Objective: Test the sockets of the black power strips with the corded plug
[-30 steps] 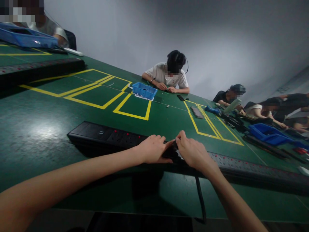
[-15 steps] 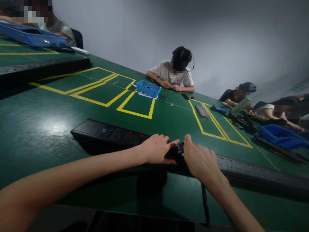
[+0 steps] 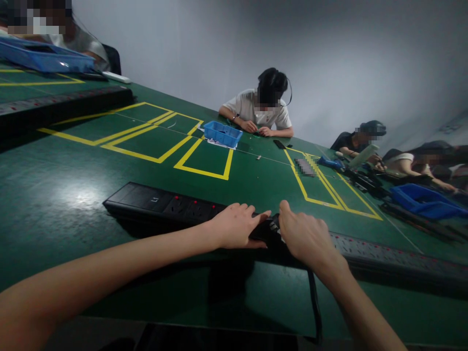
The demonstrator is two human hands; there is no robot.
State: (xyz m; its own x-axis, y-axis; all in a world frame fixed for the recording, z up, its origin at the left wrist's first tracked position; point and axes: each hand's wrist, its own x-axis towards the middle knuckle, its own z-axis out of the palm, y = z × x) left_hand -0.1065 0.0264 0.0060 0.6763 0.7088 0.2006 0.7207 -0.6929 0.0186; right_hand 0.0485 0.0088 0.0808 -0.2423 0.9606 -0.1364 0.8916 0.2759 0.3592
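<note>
A long black power strip (image 3: 139,197) with sockets and small red lights lies across the table in front of me. My left hand (image 3: 236,226) is closed over its middle, with thumb and index finger pointing right around a dark part there. Beside it, my right hand (image 3: 305,239) is closed on a black plug (image 3: 275,226), its metal pins facing left towards my left hand. Most of the plug is hidden by the fingers. Below the right wrist a black cable (image 3: 315,302) hangs over the table edge.
Yellow tape rectangles mark the green table (image 3: 256,190). A small blue basket (image 3: 222,135) stands at mid-table before a seated person (image 3: 272,105). Blue trays (image 3: 426,200) and other people are at right and far left. Another power strip (image 3: 73,105) lies at left.
My right hand has tilted slightly, so more of the plug's pins shows and the hanging cable has swung a little right. The left hand keeps its grip; the view has shifted slightly.
</note>
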